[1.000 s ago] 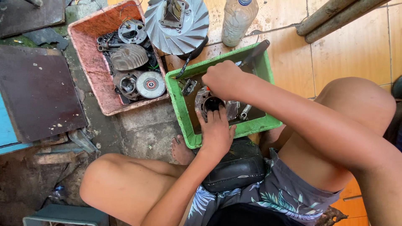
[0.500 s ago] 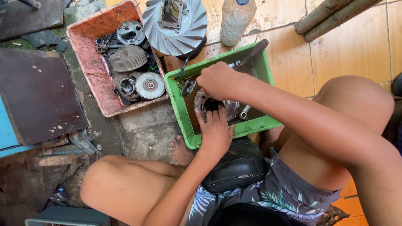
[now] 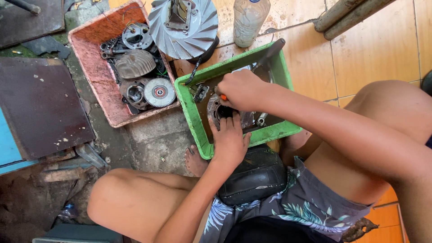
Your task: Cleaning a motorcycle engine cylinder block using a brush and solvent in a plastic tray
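Looking straight down at someone sitting on a low black seat (image 3: 254, 180) with a green plastic tray (image 3: 191, 110) on the floor between their knees. Left hand (image 3: 229, 139) comes up from 6 o'clock and lies flat over the near side of a round metal engine part (image 3: 222, 112) in the middle of the tray, fingers spread and pressing on it rather than wrapped round it, so that grip is wide and open-handed. Right hand (image 3: 240, 90) comes in from 3 o'clock and is closed in a tight grip around a tool with an orange handle (image 3: 223, 97); only a small bit of orange peeks out of the fist at its 9 o'clock edge. The tool's working end is hidden, so I can't tell which way its long axis runs. The engine part looks like it lies flat with its dark bore facing up at the camera. A short chrome socket-like piece (image 3: 261, 119) lies just beside it at about 3 o'clock. A long dark bar (image 3: 270, 53) rests across the tray's far corner, running roughly from 8 to 2 o'clock. At 10 o'clock from the tray sits a reddish tray (image 3: 96, 78) full of engine bits, with a finned grey fan wheel (image 3: 184, 27) overlapping its far corner and a clear plastic bottle (image 3: 249, 18) at 12 o'clock.
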